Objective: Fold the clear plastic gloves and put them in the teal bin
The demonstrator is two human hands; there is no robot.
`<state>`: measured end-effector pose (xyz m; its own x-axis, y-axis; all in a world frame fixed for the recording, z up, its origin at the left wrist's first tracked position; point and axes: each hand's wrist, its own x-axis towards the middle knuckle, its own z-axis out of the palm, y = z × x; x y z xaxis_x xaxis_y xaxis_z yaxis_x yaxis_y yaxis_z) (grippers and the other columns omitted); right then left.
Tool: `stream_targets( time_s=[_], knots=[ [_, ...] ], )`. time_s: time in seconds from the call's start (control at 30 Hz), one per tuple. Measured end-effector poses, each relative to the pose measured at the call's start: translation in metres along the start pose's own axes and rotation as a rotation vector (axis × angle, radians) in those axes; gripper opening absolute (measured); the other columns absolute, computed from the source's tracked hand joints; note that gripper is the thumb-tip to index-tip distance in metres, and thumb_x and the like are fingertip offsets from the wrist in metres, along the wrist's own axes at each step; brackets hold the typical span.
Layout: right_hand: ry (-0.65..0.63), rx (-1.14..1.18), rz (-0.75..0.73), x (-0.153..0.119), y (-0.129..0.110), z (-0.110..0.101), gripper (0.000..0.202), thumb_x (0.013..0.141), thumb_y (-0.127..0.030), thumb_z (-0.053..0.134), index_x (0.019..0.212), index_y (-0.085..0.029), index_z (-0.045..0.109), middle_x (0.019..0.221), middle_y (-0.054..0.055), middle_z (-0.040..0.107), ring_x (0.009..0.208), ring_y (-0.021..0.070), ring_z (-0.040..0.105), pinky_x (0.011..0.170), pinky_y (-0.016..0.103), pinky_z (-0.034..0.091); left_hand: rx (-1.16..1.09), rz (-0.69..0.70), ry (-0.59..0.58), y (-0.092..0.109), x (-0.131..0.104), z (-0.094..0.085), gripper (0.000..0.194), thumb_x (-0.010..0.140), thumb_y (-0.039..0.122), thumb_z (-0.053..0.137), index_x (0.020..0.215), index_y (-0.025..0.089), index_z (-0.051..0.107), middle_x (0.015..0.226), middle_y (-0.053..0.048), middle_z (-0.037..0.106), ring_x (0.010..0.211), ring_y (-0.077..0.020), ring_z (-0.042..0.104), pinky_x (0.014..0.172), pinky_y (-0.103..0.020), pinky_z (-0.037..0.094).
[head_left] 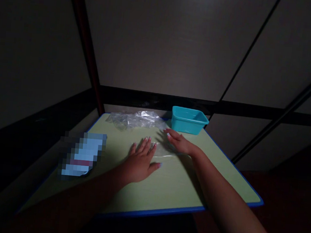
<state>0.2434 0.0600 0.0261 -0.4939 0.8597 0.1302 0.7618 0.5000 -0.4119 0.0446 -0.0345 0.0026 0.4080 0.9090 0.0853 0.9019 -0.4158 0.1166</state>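
The sheet (159,151) lies mostly flat on the table (165,190) — smoothing looks well along — while the plastic (141,120) behind is crumpled, beside the tub (187,125). Left hand (139,164): spread at the sheet, grip open. Right hand (181,144): open just above it — holding nothing.

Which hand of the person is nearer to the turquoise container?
Right. The right hand is just in front of the turquoise container; the left hand is farther off, nearer the person and leftward.
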Motion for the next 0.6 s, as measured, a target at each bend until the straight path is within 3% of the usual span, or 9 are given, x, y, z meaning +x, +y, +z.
stream_targets(
  time_s=[0.07,0.13,0.27,0.6],
  knots=[
    [-0.143,0.016,-0.042,-0.005,-0.017,0.005,0.053,0.093,-0.045,0.017,0.142,-0.025,0.023,0.149,0.006,0.019,0.136,0.0257,0.016,0.104,0.059,0.013,0.003,-0.059,-0.001,0.0,-0.001,0.002,0.078,0.085,0.065,0.021,0.143,0.012,0.018,0.149,-0.017,0.001,0.137,-0.0314,-0.003,0.105,-0.058,0.01],
    [-0.208,-0.011,-0.089,-0.01,-0.031,0.012,0.056,0.093,-0.046,0.013,0.145,-0.026,0.012,0.151,0.004,0.009,0.138,0.0237,0.006,0.105,0.058,0.005,0.009,-0.084,0.0,0.0,0.0,0.001,0.081,0.084,0.067,0.019,0.142,0.01,0.021,0.149,-0.018,0.004,0.137,-0.0318,-0.003,0.105,-0.058,0.008],
    [-0.153,-0.186,-0.145,-0.011,-0.04,0.028,0.06,0.093,-0.045,0.017,0.145,-0.021,0.002,0.151,0.005,0.003,0.138,0.0219,0.002,0.105,0.056,-0.004,0.012,-0.127,0.038,-0.002,0.002,-0.003,0.083,0.084,0.068,0.017,0.143,0.009,0.019,0.15,-0.016,0.007,0.137,-0.0303,-0.003,0.106,-0.056,0.007],
    [-0.249,-0.293,-0.156,-0.008,-0.036,0.04,0.059,0.092,-0.044,0.017,0.145,-0.021,0.006,0.15,0.004,0.008,0.138,0.0219,0.007,0.106,0.058,0.004,-0.012,-0.16,-0.047,-0.016,0.009,0.006,0.081,0.085,0.066,0.008,0.143,0.011,0.017,0.149,-0.015,0.011,0.138,-0.0263,0.005,0.105,-0.055,0.014]
  ],
)
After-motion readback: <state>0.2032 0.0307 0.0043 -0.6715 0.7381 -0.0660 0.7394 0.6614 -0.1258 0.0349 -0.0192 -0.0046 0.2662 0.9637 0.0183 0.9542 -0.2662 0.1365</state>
